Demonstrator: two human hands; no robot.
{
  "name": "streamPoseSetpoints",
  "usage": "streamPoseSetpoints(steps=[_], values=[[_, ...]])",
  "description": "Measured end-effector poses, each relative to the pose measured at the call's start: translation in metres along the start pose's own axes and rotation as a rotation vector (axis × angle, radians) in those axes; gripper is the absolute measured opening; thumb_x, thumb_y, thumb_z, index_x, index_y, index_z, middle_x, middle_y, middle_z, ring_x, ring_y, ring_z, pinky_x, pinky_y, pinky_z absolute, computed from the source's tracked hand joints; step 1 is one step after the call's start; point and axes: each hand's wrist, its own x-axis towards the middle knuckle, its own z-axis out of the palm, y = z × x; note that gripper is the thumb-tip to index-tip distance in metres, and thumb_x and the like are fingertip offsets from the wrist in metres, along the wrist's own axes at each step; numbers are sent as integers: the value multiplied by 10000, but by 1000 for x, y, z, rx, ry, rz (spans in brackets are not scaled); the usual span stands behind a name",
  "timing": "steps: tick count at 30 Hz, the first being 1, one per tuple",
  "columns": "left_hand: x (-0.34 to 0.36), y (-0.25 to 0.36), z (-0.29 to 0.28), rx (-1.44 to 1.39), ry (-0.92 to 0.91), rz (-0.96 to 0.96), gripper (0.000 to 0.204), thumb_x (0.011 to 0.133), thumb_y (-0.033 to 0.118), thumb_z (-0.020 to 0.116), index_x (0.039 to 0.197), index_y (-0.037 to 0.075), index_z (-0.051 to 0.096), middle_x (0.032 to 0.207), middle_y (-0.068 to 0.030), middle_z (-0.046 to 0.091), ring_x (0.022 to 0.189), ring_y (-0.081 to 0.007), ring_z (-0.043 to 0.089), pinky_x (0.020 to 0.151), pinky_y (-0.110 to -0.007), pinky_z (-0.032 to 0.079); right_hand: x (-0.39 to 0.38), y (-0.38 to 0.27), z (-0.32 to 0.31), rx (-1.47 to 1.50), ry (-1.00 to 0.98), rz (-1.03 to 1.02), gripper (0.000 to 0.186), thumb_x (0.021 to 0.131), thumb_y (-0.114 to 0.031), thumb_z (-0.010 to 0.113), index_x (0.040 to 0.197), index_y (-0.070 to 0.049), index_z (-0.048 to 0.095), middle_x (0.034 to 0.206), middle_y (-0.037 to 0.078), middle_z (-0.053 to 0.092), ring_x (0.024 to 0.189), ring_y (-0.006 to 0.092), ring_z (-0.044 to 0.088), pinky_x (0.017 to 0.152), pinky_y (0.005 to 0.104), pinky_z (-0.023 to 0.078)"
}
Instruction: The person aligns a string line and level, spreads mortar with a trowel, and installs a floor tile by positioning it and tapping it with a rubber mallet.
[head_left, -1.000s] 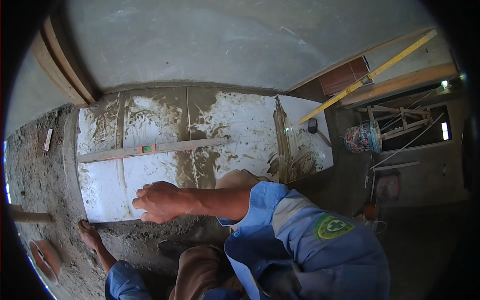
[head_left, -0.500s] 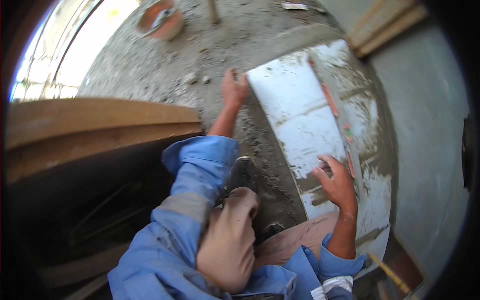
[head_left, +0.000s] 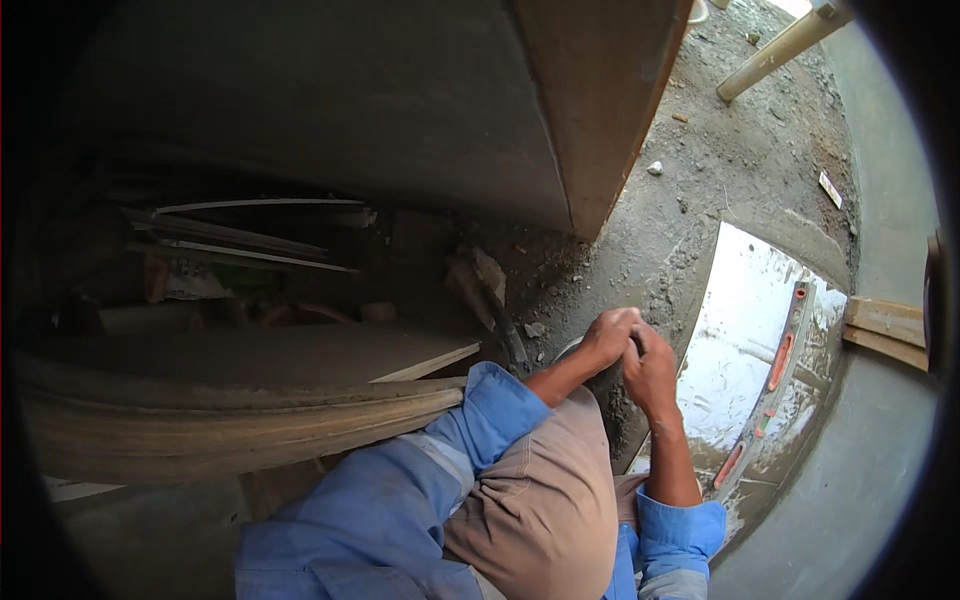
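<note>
My left hand (head_left: 608,338) and my right hand (head_left: 652,372) meet in front of my raised knee, above the rough floor. The fingers of both are bent in and touch one another; anything between them is hidden. To the right of them, white tiles (head_left: 735,330) smeared with grey mortar lie in a strip along the wall. A grey spirit level (head_left: 768,410) with red-edged openings rests lengthwise on the tiles, apart from both hands.
A thick wooden beam (head_left: 240,440) lies at my left elbow, beside a dark recess with loose boards (head_left: 250,250). Ahead stands a brown upright panel (head_left: 610,100). A round post (head_left: 775,60), timber ends (head_left: 885,325) and a grey wall (head_left: 870,460) are on the right.
The view has swung left, bringing in the dark recess. My hands, apart before with the left outstretched and the right loosely curled over the tiles, have come together.
</note>
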Motion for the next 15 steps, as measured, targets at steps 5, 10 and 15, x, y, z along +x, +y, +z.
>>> streamPoseSetpoints(steps=[5, 10, 15], values=[[-1, -28, 16, -1144, 272, -218, 285, 1000, 291, 505, 925, 67, 663, 737, -29, 646, 688, -165, 613, 660, -320, 493, 44, -17, 45, -152, -34, 89, 245, 887, -264, 651, 969, -32, 656, 854, 209, 668, 830, 429, 642, 729, 513, 499], [1, -58, -33, -435, 161, -401, 247, 976, 293, 573, 908, 74, 665, 694, -16, 622, 611, -126, 565, 580, -285, 448, 63, -57, 106, -343, -391, 54, 574, 819, -547, 698, 1007, -5, 711, 1151, 249, 619, 1116, 391, 595, 934, 503, 494], [0, -39, -14, -32, 104, -191, 248, 925, 286, 673, 906, 39, 656, 672, 2, 604, 577, -76, 515, 537, -250, 398, 59, -35, 183, -247, -576, 90, 312, 916, -252, 554, 1098, -46, 702, 979, 221, 724, 892, 382, 721, 745, 521, 570]])
